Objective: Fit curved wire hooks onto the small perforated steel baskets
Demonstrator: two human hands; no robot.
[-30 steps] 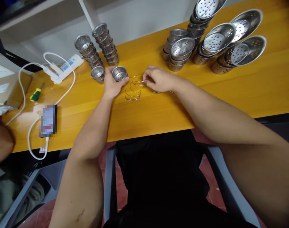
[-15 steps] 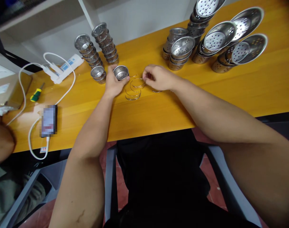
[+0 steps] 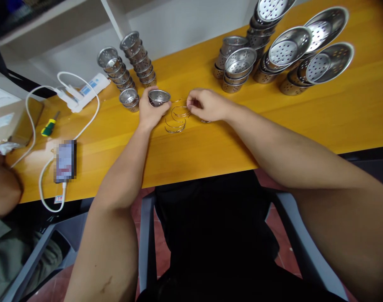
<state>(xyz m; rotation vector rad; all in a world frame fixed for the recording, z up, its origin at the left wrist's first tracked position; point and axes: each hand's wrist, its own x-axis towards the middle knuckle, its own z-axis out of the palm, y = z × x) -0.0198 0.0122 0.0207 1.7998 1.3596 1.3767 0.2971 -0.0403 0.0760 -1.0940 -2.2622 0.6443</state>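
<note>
mostly hidden are the fingers of the left hand [image 3: 150, 110] behind the perforated metal cup [image 3: 159, 98]; its thumb and fingers close around the cup's sides at the middle of the table [image 3: 185, 155]. the cup's base is hard to make out, so i cannot tell whether it touches the wood. the right hand [image 3: 207, 104] has its fingertips curled together beside the thin wire pieces [image 3: 175, 131], one of them partly under it; i cannot tell whether it pinches a wire. the top edge of the view cuts off the tallest right stack [image 3: 273, 25], and the left edge cuts off another person's arm [image 3: 4, 188].

a broad strip of wood runs between the wires and the near edge, and a narrow gap separates the two hands.

far left are three cup stacks [image 3: 143, 63], the short one just beside the left hand; far right are about six, overlapping. the wires tangle too much to count. toward the left lie one screwdriver [image 3: 49, 126], one phone [image 3: 65, 161] with a pixelated screen, and one power strip [image 3: 91, 90].
</note>
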